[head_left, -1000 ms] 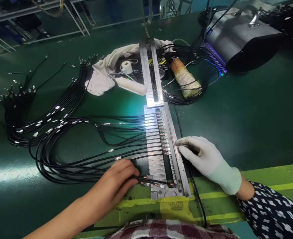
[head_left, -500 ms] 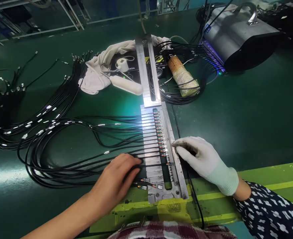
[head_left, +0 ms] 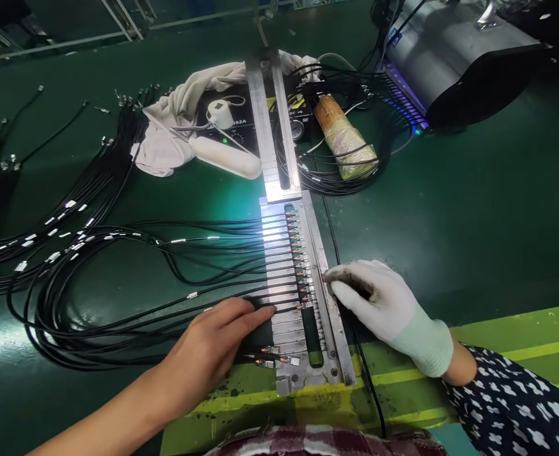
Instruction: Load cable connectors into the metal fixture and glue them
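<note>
My left hand point(head_left: 215, 342), bare, has its index finger stretched along a black cable point(head_left: 286, 308) at the left edge of a slotted metal fixture point(head_left: 291, 348). Its other fingers curl underneath, and the thumb is mostly hidden. In the fixture, several cables lie side by side with their small orange-and-silver connectors point(head_left: 301, 258) over the long opening. A few loose connector ends point(head_left: 279, 359) rest at the lower left of the fixture. Wearing a white glove with dirty fingertips, my right hand point(head_left: 378, 294) pinches the fixture's right-hand rail point(head_left: 329, 297).
Bundled black cables point(head_left: 46, 297) loop across the left. Beyond the fixture are a second metal plate point(head_left: 274, 190), a white-handled tool point(head_left: 225, 157), a cloth point(head_left: 160, 142) and a plastic-wrapped roll point(head_left: 350, 149). A silver machine with purple light point(head_left: 450, 63) stands back right.
The lowest cable's connector has shifted left, into line with the others in the fixture. My left index finger has straightened toward the fixture. The right hand keeps its place at the rail.
</note>
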The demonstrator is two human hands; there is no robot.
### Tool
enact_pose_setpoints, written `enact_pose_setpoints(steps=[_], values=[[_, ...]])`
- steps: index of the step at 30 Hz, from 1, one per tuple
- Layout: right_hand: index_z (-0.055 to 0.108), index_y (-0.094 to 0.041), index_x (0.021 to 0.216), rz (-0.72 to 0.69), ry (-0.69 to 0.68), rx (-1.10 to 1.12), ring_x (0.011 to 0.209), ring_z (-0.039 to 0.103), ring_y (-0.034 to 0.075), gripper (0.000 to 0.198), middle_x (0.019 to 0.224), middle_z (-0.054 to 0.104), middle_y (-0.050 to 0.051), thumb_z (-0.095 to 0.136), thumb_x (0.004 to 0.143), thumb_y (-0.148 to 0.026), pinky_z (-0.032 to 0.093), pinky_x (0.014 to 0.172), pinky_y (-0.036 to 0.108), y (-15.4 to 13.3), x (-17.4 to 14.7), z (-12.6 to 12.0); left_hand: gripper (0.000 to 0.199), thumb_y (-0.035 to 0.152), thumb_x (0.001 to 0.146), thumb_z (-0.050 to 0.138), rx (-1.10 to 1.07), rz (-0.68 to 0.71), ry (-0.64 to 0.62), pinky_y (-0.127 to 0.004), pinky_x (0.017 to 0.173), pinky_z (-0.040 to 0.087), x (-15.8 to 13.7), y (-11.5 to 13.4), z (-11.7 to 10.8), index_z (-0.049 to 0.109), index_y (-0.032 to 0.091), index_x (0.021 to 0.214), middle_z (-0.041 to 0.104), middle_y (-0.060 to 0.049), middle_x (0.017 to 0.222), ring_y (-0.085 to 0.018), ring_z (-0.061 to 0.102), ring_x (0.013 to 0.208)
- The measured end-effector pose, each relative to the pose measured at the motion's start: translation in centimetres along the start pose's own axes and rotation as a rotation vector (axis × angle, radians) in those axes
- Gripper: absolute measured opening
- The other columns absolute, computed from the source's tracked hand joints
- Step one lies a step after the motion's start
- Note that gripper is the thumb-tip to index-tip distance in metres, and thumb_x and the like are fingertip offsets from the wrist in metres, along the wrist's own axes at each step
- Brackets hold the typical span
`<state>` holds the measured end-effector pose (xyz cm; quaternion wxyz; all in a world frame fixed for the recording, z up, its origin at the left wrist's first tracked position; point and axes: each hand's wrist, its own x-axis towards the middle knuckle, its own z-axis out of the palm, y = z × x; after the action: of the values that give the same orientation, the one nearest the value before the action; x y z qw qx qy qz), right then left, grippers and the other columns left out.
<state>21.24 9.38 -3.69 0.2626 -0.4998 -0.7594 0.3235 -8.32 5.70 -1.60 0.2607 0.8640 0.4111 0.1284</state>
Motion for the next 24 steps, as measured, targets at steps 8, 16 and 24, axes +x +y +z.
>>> enact_pose_setpoints(steps=[8,16,24], values=[[0.066,-0.025,0.101,0.023,-0.026,0.006,0.083,0.064,0.02,0.013,0.094,0.073,0.0,0.055,0.095,-0.028,0.045,0.077,0.037,-0.1,0.1,0.0,0.056,0.001,0.092,0.033,0.078,0.062,-0.051,-0.021,0.083,0.051,0.2,-0.4,-0.7,0.048,0.026,0.138,0.06,-0.007,0.109,-0.013,0.062,0.098],[0.066,-0.024,0.099,0.016,-0.017,-0.003,0.082,0.064,0.02,0.013,0.093,0.073,0.0,0.055,0.095,-0.028,0.045,0.077,0.037,-0.1,0.1,0.0,0.05,0.003,0.094,0.036,0.166,0.112,-0.059,-0.025,0.08,0.051,0.9,-0.2,0.2,0.048,0.02,0.139,0.061,-0.009,0.106,-0.016,0.06,0.093],[0.066,-0.024,0.098,0.015,-0.015,-0.007,0.082,0.064,0.02,0.013,0.092,0.072,0.0,0.055,0.095,-0.029,0.044,0.076,0.036,0.1,0.1,0.1,0.048,0.004,0.092,0.042,0.248,0.065,0.092,-0.034,0.08,0.043,-0.4,0.0,1.9,0.052,0.023,0.136,0.053,-0.009,0.106,-0.021,0.049,0.095]])
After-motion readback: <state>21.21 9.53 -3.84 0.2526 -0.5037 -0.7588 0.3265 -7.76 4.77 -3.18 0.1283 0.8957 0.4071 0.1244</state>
